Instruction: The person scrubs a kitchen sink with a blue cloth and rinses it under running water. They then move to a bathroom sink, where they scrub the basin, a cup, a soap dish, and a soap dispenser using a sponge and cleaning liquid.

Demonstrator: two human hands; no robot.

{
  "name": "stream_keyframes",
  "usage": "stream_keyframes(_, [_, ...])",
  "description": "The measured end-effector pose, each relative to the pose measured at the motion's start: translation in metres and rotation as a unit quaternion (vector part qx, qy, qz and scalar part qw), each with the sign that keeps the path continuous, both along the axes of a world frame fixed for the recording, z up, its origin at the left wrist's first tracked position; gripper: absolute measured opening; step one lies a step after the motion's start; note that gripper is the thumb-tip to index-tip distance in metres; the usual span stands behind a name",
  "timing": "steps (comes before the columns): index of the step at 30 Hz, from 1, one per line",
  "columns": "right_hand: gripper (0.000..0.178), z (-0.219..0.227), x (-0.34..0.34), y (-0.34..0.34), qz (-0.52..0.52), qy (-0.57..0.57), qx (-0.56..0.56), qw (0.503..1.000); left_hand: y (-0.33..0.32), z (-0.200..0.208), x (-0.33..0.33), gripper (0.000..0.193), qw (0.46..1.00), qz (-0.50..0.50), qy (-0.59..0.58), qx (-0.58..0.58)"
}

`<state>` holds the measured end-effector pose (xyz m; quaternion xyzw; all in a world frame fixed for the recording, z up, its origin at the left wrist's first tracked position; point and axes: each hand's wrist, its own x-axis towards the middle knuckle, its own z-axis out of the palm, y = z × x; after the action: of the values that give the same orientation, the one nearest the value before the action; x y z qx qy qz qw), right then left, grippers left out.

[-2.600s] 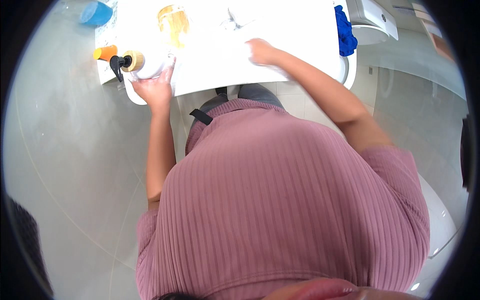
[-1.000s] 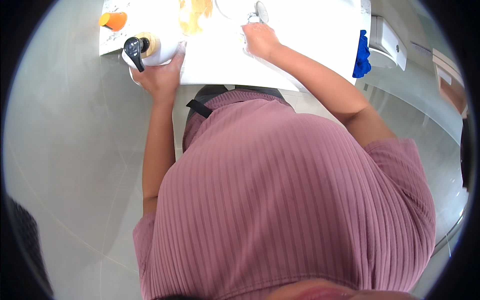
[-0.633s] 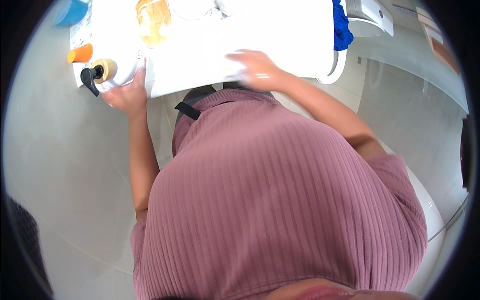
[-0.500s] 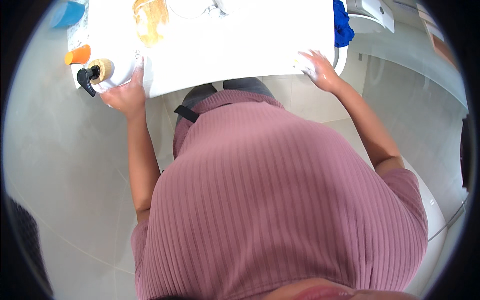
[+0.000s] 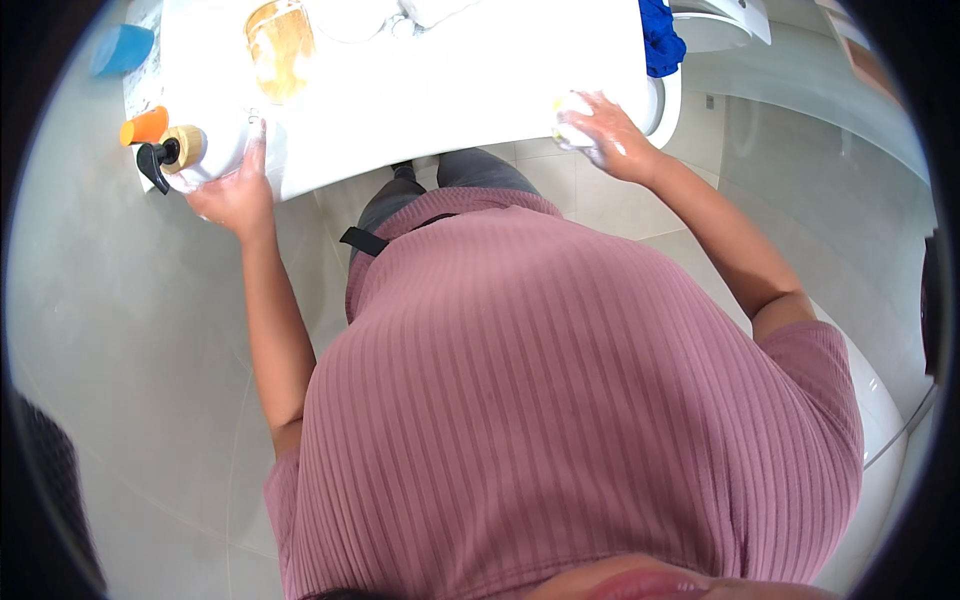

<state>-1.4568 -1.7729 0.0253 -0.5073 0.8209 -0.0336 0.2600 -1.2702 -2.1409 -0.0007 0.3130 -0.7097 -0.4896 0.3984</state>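
Note:
My left hand (image 5: pixel 235 203) grips a white pump dispenser (image 5: pixel 220 150) at the counter's front left corner. The dispenser leans over with its wooden collar (image 5: pixel 182 149) and black pump head (image 5: pixel 156 166) toward the left. My thumb lies along its body and the other fingers are mostly hidden beneath it. Over the front right of the white countertop (image 5: pixel 430 110), my right hand (image 5: pixel 615 138) is closed around a foam-covered sponge (image 5: pixel 570 122) with a bit of yellow showing. Suds coat both hands.
Left of the dispenser lies an orange cup (image 5: pixel 146 126), with a blue cup (image 5: pixel 122 50) farther back. A foamy amber container (image 5: pixel 280 55) stands behind. Blue cloth (image 5: pixel 661 40) hangs at the counter's right end, near a white toilet (image 5: pixel 715 32).
My right hand has moved left with the sponge, and more of the sponge shows. The whole view has shifted slightly; my left hand keeps its hold on the dispenser.

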Motion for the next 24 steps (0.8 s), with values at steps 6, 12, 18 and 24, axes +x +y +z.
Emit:
stream_keyframes(6, [0.043,-0.003,0.065,-0.111,-0.013,-0.118,-0.086,0.989,-0.004,-0.002,0.005,0.084,0.999,-0.011,-0.035,-0.04])
stream_keyframes(12, [0.043,0.0,0.026,-0.06,-0.037,-0.047,-0.024,0.998,-0.008,-0.009,0.005,0.085,1.0,0.001,0.009,-0.02])
stream_keyframes(18, [0.055,-0.004,0.05,-0.096,-0.028,-0.064,-0.046,0.997,-0.008,-0.009,0.008,0.087,0.995,-0.002,-0.058,-0.079])
stream_keyframes(24, [0.056,-0.005,-0.032,-0.015,-0.084,-0.055,0.153,0.983,-0.003,0.001,0.001,0.084,1.0,0.002,0.0,-0.025])
